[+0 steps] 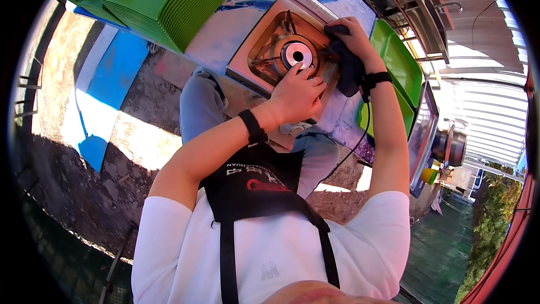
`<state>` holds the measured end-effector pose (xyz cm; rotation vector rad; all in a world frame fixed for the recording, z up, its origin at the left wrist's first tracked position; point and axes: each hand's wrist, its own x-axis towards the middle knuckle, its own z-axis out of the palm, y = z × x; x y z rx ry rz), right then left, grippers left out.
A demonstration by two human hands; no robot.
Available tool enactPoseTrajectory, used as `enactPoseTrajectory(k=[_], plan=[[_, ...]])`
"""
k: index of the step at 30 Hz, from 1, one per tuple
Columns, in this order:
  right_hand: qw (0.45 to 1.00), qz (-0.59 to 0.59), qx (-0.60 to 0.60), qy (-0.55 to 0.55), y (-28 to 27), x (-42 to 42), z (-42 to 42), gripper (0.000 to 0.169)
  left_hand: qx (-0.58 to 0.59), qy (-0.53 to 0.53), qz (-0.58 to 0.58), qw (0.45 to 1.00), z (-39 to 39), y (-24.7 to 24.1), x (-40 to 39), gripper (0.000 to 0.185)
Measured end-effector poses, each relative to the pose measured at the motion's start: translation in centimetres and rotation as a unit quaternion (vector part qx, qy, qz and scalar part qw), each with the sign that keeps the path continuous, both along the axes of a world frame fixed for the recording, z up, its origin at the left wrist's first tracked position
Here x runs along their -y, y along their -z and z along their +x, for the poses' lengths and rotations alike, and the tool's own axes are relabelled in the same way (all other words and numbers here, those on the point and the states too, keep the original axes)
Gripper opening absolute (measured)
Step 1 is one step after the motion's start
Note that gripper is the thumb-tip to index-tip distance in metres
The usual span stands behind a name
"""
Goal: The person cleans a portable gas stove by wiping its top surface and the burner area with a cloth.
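Note:
A portable gas stove [258, 46] with a metal drip pan sits at an angle on the table before me. The fingertips of my left hand [297, 93] touch the near rim of its round silver burner head [298, 53]; whether they grip anything is hidden. At the stove's right side my right hand [352, 38] is closed on a dark cloth [351, 74], which hangs over that edge. Pan-support arms [289, 25] stand around the burner. Both my wrists wear black bands, and a thin black cable runs down from the right one.
Stacked green plastic trays [130, 0] stand at the upper left, and more green trays [394, 59] lie right of the stove. A metal sink unit [415, 8] is at the upper right. A metal pot [450, 147] stands farther right. My knees are below the table's near edge.

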<state>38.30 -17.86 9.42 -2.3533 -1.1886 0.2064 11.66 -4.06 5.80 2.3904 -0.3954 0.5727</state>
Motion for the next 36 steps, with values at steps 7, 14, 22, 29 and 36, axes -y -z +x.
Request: enactPoseTrajectory(k=[7, 14, 22, 29, 36], plan=[[0.996, 0.017, 0.04, 0.075, 0.8, 5.3, -1.8, 0.032, 0.013, 0.003, 0.017, 1.0, 0.1, 0.2, 0.2, 0.034], [0.965, -0.229, -0.118, 0.055, -5.0, 8.5, -7.2, 0.035, 0.008, -0.003, 0.036, 0.999, 0.3, 0.2, 0.3, 0.033], [0.968, 0.024, 0.196, 0.155, -0.2, 3.6, -12.2, 0.039, 0.07, -0.008, -0.051, 0.996, -0.3, -0.1, -0.2, 0.049], [0.967, 0.018, 0.225, 0.119, 1.5, 2.4, -13.9, 0.02, 0.09, -0.024, -0.067, 0.993, -0.7, -0.9, -0.7, 0.056], [0.98, -0.032, 0.185, 0.059, 0.6, 2.3, -15.6, 0.027, 0.088, -0.055, -0.129, 0.986, -0.3, -0.4, -0.6, 0.056]])
